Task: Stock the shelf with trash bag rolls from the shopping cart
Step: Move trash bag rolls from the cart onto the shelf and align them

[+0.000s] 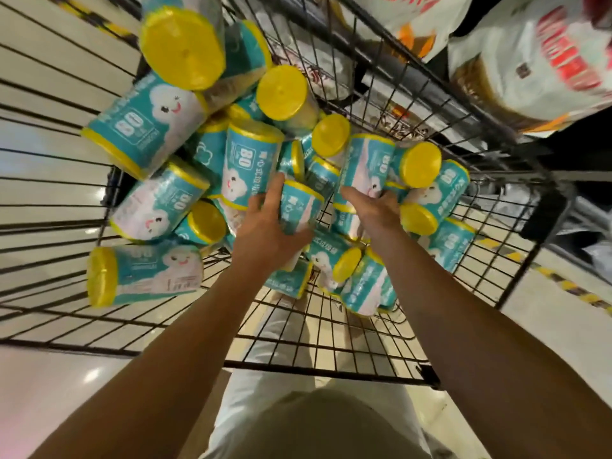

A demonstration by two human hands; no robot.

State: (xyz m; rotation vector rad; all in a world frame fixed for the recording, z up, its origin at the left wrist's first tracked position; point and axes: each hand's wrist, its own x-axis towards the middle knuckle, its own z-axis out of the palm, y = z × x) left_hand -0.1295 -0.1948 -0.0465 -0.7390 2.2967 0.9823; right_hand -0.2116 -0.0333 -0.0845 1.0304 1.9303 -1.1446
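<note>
From the head view I look straight down into a black wire shopping cart, its mesh walls fanning out over a pale glossy floor. Beyond the cart's far rim lie large white bags with red lettering. Heaped across the cart's middle and far side are the trash bag rolls, teal-wrapped cylinders with yellow ends, a white cloud face and the numeral 80 printed on the label; they lie at every angle, some end-on, some on their sides, touching and overlapping one another. 1 roll lies apart at the left, on its side against the mesh. Both of my bare forearms reach in from the bottom edge of the frame. My left hand has its fingers curled round a single roll near the centre of the heap, thumb up against a neighbouring upright roll. My right hand rests on another roll just beside it, fingers bent over the wrapper and apparently gripping it, though the far side of the hold is hidden.
</note>
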